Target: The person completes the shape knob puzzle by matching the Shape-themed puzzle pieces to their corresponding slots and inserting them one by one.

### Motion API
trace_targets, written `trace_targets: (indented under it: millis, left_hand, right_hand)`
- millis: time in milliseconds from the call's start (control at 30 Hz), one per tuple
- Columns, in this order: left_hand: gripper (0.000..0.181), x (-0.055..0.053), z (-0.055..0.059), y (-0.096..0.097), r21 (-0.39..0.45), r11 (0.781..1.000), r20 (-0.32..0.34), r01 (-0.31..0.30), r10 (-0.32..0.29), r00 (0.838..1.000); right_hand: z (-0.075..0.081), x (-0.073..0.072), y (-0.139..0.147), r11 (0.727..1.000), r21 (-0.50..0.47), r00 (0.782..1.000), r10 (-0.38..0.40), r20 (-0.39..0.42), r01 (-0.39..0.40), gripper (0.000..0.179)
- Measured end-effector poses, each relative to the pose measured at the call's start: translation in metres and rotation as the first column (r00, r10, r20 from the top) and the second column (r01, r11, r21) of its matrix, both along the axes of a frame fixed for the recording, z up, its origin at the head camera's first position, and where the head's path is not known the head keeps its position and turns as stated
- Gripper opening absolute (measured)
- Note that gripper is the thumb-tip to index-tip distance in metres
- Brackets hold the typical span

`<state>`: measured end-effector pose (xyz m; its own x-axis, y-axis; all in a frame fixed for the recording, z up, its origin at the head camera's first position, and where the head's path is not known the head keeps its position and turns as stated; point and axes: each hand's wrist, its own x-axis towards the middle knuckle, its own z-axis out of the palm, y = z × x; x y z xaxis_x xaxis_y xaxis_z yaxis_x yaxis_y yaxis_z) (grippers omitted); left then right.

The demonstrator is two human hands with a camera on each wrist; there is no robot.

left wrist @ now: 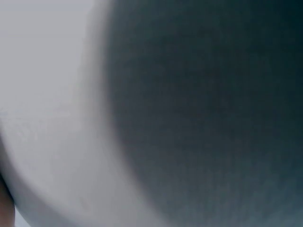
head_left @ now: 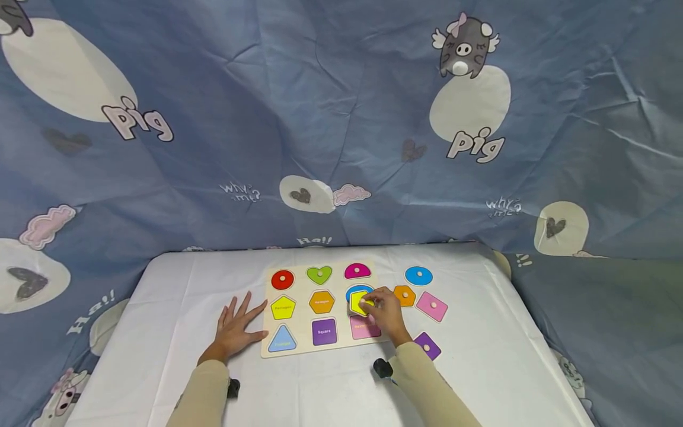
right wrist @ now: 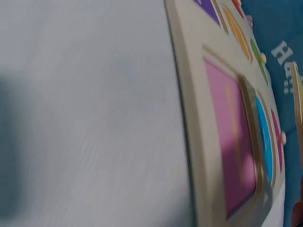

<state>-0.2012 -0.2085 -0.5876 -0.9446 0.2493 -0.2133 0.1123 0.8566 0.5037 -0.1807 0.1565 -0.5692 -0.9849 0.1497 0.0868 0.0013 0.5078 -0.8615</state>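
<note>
A wooden shape puzzle board [head_left: 341,346] lies on the white table, with the red circle [head_left: 283,279], green heart [head_left: 319,274] and magenta half circle [head_left: 357,271] seated along its far row. My right hand [head_left: 388,311] pinches the knob of a yellow pentagon piece [head_left: 359,302] held over the board's right side, overlapping the blue oval and pink rectangle recess [right wrist: 232,137]. The piece's edge [right wrist: 298,101] shows at the right of the right wrist view. Spread fingers of my left hand [head_left: 235,328] rest at the board's left edge. A dark blur hides most of the left wrist view.
Right of the board lie loose knobbed pieces: a blue oval [head_left: 418,276], an orange hexagon [head_left: 404,296], a pink rectangle [head_left: 432,306] and a purple square [head_left: 427,346]. A blue patterned cloth [head_left: 341,136] hangs behind the table [head_left: 299,391].
</note>
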Motion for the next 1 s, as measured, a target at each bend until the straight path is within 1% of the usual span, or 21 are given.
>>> trace_targets:
  millis: [67,200,267,400,600,733,867,1000]
  left_hand:
    - [0.077,0.000,0.000,-0.001,0.003,1.000,0.000,0.000,0.000,1.000]
    - [0.077,0.001,0.001,-0.002,0.020,1.000,-0.008,-0.005,0.005,1.000]
    - [0.076,0.001,0.001,-0.003,0.023,1.000,-0.015,-0.007,0.007,1.000]
    - [0.076,0.001,-0.002,-0.004,0.020,1.000,-0.010,-0.005,0.005,1.000]
    - [0.077,0.000,-0.006,-0.005,0.015,1.000,-0.011,0.004,-0.003,1.000]
    - [0.077,0.000,-0.006,-0.005,0.026,1.000,-0.021,0.005,-0.004,1.000]
    - [0.079,0.000,-0.006,-0.005,0.038,0.999,-0.040,0.006,-0.005,0.999]
    - [0.078,0.001,-0.006,-0.005,0.041,0.999,-0.047,0.001,0.001,0.999]
  right_hand:
    - [0.001,-0.004,-0.008,1.000,0.007,1.000,0.021,-0.017,-0.021,0.008]
    - [0.002,-0.010,-0.023,0.998,0.025,0.998,0.057,-0.006,-0.057,0.009]
    - [0.002,-0.013,-0.029,0.997,0.025,0.997,0.075,0.008,-0.076,0.008]
    - [0.001,-0.018,-0.042,0.993,0.024,0.993,0.119,0.005,-0.119,0.008]
    - [0.000,-0.026,-0.058,0.983,0.029,0.983,0.181,-0.022,-0.180,0.009]
    - [0.001,-0.030,-0.068,0.977,0.060,0.978,0.205,-0.034,-0.202,0.010]
    - [0.003,-0.033,-0.078,0.974,0.074,0.977,0.215,-0.002,-0.215,0.009]
    - [0.005,-0.035,-0.089,0.973,0.061,0.975,0.221,0.039,-0.223,0.008]
